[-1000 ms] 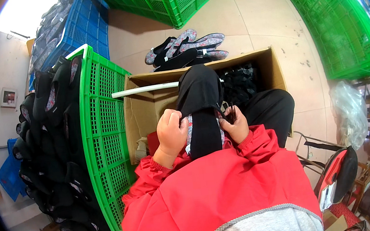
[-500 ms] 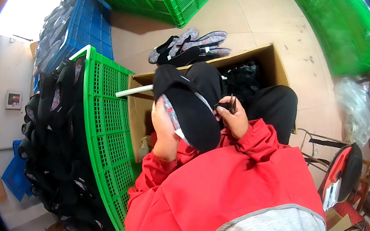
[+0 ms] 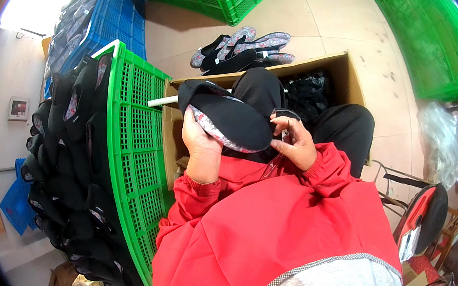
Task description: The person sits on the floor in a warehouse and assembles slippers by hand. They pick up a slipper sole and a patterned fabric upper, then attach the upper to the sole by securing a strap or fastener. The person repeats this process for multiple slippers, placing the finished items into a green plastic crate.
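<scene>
In my left hand (image 3: pixel 201 145) is a black slipper (image 3: pixel 234 117) with a floral, light-coloured inner sole, held over my lap. My fingers wrap round its left edge, and a second black layer shows at its upper end. My right hand (image 3: pixel 297 145) is by the slipper's lower right end, thumb at its edge. Tucked in the right fingers is a small dark tool (image 3: pixel 286 114) that looks like thread snips, partly hidden.
A cardboard box (image 3: pixel 349 81) stands before me with dark items inside. Several floral-soled slippers (image 3: pixel 263 43) lie beyond it. At left a green crate (image 3: pixel 139 125) holds black slippers. Another green crate (image 3: pixel 430 24) is at right, near a folding chair (image 3: pixel 417 212).
The slipper has tilted, its lower end swinging right and up. My right hand has turned, with its thumb now at the slipper's edge and the dark tool higher.
</scene>
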Demonstrator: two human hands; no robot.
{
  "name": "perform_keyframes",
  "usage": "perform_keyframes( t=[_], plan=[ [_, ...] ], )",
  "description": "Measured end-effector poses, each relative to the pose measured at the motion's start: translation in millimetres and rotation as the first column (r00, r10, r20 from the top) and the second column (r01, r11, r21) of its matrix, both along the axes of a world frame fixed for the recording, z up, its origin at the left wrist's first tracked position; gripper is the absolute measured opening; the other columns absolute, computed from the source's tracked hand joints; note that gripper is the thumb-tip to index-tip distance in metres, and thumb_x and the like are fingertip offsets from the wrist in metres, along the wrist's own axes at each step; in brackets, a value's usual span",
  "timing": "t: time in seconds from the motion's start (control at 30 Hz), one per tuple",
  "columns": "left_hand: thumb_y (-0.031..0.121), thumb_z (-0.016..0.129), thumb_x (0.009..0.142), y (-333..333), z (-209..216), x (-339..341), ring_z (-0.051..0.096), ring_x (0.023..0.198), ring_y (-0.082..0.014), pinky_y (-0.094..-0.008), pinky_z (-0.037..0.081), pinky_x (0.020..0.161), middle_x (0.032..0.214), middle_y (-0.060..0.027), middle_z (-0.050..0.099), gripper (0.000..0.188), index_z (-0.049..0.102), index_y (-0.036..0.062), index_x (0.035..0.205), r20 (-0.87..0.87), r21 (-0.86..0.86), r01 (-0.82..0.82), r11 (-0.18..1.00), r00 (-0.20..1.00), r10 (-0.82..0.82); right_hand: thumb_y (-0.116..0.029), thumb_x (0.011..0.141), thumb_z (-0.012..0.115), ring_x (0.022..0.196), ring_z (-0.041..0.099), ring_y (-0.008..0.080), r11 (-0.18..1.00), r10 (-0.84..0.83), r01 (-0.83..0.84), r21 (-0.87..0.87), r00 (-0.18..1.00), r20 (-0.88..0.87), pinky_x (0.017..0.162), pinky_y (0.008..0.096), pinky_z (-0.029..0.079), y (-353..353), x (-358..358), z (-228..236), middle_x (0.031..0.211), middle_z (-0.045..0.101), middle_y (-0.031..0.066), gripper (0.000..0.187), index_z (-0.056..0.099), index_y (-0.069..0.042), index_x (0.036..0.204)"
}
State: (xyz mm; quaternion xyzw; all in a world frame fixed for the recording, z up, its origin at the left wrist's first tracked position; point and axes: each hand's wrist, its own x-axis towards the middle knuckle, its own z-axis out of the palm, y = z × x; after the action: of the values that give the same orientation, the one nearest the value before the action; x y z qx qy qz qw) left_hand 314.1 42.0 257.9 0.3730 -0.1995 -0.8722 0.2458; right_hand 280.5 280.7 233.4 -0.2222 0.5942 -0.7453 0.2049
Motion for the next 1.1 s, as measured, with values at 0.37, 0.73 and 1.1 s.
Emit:
perform_keyframes(
  t=[0.37, 0.73, 1.1],
  plan=[
    [0.007, 0.056, 0.100, 68.0, 15.4, 9.0, 0.060, 0.093, -0.0092, -0.0261, 0.050, 0.079, 0.104, -0.0044, 0.064, 0.013, 0.059, 0.0004, 0.110, -0.038, -0.589, 0.157, 0.793, 0.975, -0.221, -0.005, 0.085, 0.076, 0.085, 0.061, 0.0092, 0.985, -0.168, 0.170, -0.027, 0.983, 0.073, 0.075, 0.0227, 0.051, -9.7, -5.2, -6.9, 0.102, 0.063, 0.0050, 0.029, 0.065, 0.001, 0.111],
    [0.010, 0.051, 0.100, 37.7, 8.4, 12.7, 0.066, 0.106, -0.0218, -0.0338, 0.053, 0.094, 0.118, -0.0147, 0.067, 0.027, 0.059, -0.0061, 0.120, 0.052, -0.204, 0.498, 0.843, 0.865, -0.498, -0.029, 0.100, 0.058, 0.047, 0.047, 0.0059, 0.958, -0.284, 0.275, 0.082, 0.870, 0.403, 0.043, 0.0213, 0.036, -3.9, -15.9, -2.3, 0.067, 0.063, 0.0027, 0.030, 0.061, -0.005, 0.084],
    [0.014, 0.049, 0.102, 24.7, -11.8, 3.9, 0.063, 0.114, -0.0226, -0.0387, 0.049, 0.101, 0.125, -0.0103, 0.065, 0.031, 0.057, 0.0001, 0.129, 0.152, -0.040, 0.436, 0.899, 0.892, -0.425, -0.033, 0.101, 0.057, 0.048, 0.051, 0.0088, 0.972, -0.221, 0.234, 0.037, 0.840, 0.496, 0.043, 0.0199, 0.035, -4.5, -12.4, -20.5, 0.074, 0.066, 0.0066, 0.028, 0.060, -0.006, 0.091]
  ],
)
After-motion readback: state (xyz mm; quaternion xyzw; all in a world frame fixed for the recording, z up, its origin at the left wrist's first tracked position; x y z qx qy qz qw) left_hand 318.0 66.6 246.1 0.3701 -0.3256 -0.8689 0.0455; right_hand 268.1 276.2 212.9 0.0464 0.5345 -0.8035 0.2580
